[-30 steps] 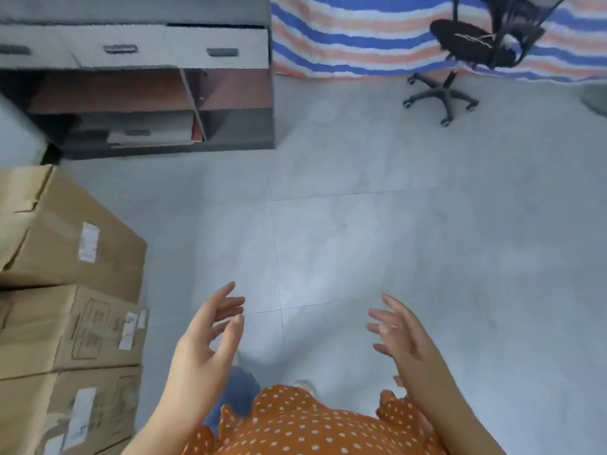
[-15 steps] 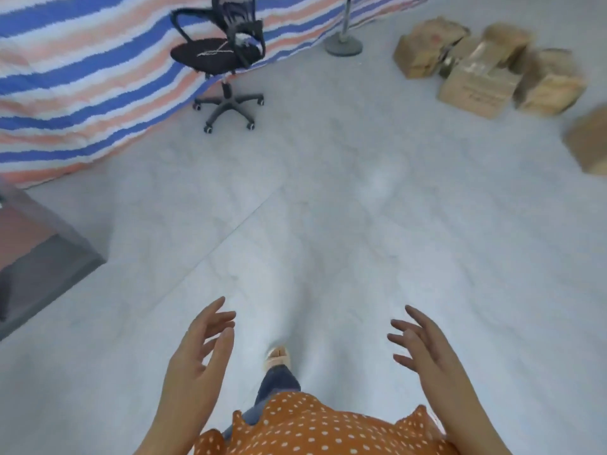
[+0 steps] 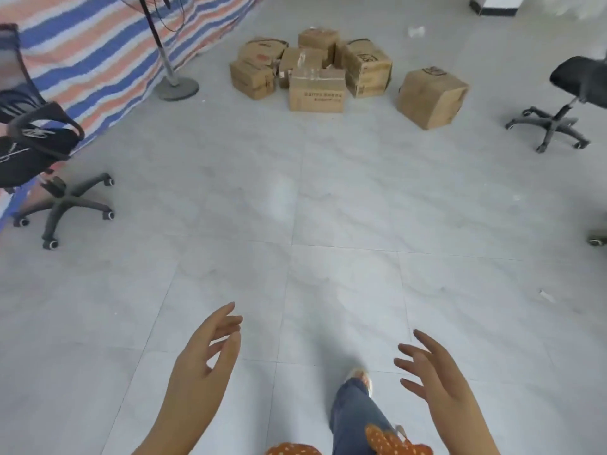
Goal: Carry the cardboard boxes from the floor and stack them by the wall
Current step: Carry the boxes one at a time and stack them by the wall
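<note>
Beyond the empty, relaxed left hand [image 3: 200, 362] and right hand [image 3: 437, 376]: box pile [image 3: 315, 70] now straight ahead, stack left behind; next pickup near.

Grey tiled floor [image 3: 230, 198]; striped tarpaulin [image 3: 98, 50] at upper left; a stand with round base [image 3: 176, 88] before it; black office chairs at left [image 3: 39, 149] and right [image 3: 571, 93].

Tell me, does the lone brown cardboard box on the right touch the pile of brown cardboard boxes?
Apart. The head view shows a strip of bare grey floor between the lone brown cardboard box and the pile of brown cardboard boxes.
</note>
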